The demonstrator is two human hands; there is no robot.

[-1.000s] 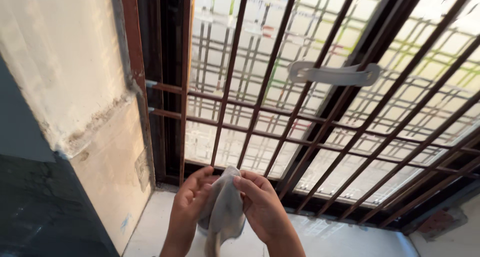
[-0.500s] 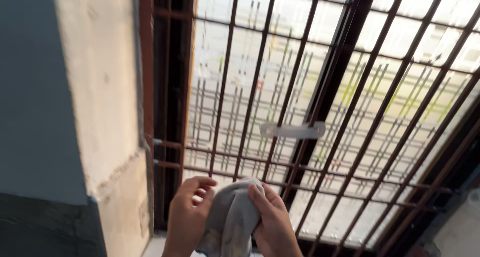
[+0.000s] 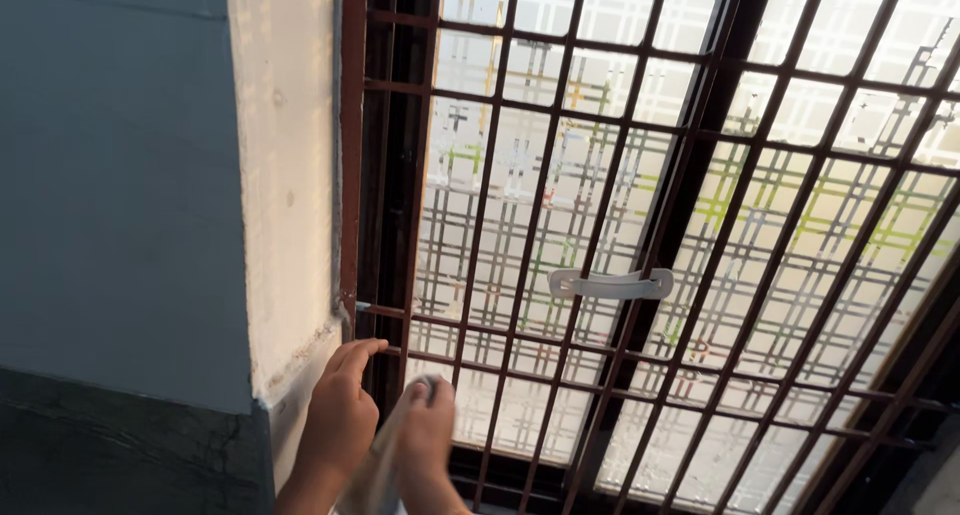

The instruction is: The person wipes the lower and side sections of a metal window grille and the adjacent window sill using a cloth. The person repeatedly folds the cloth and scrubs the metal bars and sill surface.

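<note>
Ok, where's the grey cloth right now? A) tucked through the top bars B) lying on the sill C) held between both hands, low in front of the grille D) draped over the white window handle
C: the grey cloth sits between the left hand and right hand, below the white handle.

Two hands, the left hand (image 3: pixel 340 420) and right hand (image 3: pixel 428 437), at six o'clock; one grey cloth (image 3: pixel 378 475) between them; one white window handle (image 3: pixel 611 284); one brown metal grille (image 3: pixel 640 175).

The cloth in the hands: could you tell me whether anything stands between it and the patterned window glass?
Yes. The brown metal grille stands in front of the patterned glass, between it and the cloth.
</note>
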